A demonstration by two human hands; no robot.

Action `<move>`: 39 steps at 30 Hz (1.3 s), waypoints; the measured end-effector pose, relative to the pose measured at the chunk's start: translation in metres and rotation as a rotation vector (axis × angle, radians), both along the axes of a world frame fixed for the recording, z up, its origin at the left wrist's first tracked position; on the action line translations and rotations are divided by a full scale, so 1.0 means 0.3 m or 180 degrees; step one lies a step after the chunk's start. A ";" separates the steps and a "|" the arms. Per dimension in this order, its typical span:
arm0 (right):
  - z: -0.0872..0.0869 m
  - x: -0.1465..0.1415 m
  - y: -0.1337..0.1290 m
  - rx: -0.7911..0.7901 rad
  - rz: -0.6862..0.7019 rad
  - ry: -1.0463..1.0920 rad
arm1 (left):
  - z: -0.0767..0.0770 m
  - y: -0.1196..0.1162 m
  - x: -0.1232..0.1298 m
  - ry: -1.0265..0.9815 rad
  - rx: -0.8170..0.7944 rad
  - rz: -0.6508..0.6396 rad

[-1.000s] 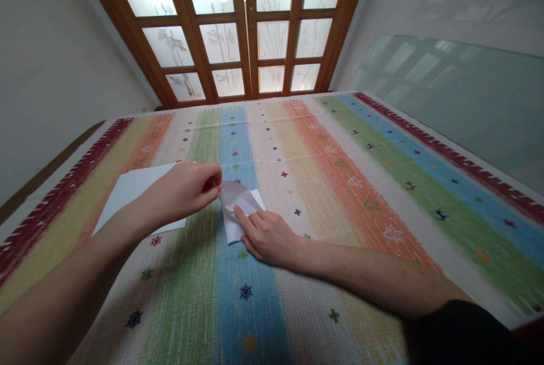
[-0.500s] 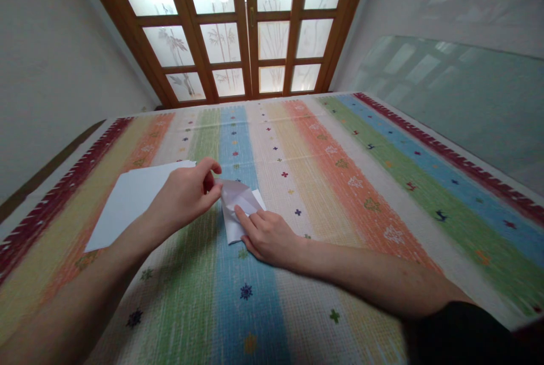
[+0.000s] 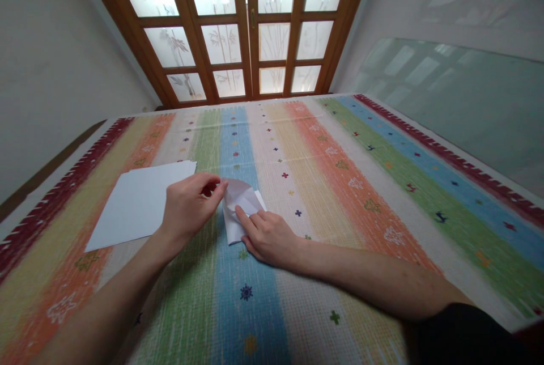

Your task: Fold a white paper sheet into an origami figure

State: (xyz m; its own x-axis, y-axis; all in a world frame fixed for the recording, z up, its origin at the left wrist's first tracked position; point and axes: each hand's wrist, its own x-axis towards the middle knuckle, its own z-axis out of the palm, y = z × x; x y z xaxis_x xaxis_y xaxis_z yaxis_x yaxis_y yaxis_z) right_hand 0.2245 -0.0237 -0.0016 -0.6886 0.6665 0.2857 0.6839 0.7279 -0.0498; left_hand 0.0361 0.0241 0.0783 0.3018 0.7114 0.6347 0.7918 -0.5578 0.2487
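Observation:
A folded white paper [image 3: 233, 226] lies on the blue stripe of the tablecloth, its upper flap raised and curved. My left hand [image 3: 193, 198] pinches the flap's upper left corner between thumb and index finger. From the right, my right hand [image 3: 267, 234] presses on the paper, the index finger on the fold and the thumb at the lower edge; its other fingers are curled. A stack of white sheets [image 3: 131, 200] rests flat to the left, beside my left hand.
The striped tablecloth [image 3: 323, 183] covers the table. Beyond its far edge stand wooden doors [image 3: 250, 59] with frosted panes. A pale glass panel [image 3: 446, 93] leans along the right wall.
My left hand has come slightly down and to the right, its fingers drawn closer together at the corner of the paper. The right hand stays where it was.

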 end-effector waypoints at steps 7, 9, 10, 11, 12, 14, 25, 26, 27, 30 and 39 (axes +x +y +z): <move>0.004 -0.001 -0.001 0.0042 -0.0021 -0.0037 | -0.009 0.001 0.003 -0.0177 0.0053 0.0064; 0.003 -0.001 -0.002 0.0042 -0.0019 -0.0046 | -0.009 0.000 0.004 -0.0224 0.0043 0.0078; 0.003 0.000 -0.002 0.0036 -0.0014 -0.0052 | -0.009 0.000 0.005 -0.0245 0.0038 0.0082; 0.002 0.000 -0.002 0.0030 -0.0009 -0.0054 | -0.009 0.000 0.005 -0.0262 0.0033 0.0087; 0.002 0.000 -0.002 0.0027 -0.0005 -0.0054 | -0.008 -0.001 0.005 -0.0271 0.0029 0.0090; 0.001 0.001 -0.002 0.0027 -0.0001 -0.0047 | -0.007 -0.001 0.006 -0.0271 0.0038 0.0097; 0.006 0.000 -0.002 0.0002 0.0013 -0.0026 | -0.011 -0.004 0.010 -0.0303 0.0157 -0.0033; 0.006 0.000 -0.002 -0.0003 0.0017 -0.0016 | -0.010 -0.003 0.010 -0.0296 0.0141 -0.0030; 0.005 0.000 -0.002 -0.0006 0.0016 -0.0010 | -0.009 -0.003 0.010 -0.0285 0.0124 -0.0014; 0.006 0.001 -0.002 -0.0011 0.0001 -0.0017 | -0.006 -0.002 0.012 -0.0270 0.0140 0.0041; 0.005 -0.001 -0.002 -0.0095 -0.0001 0.0016 | -0.011 -0.004 0.020 -0.0286 0.0114 0.0127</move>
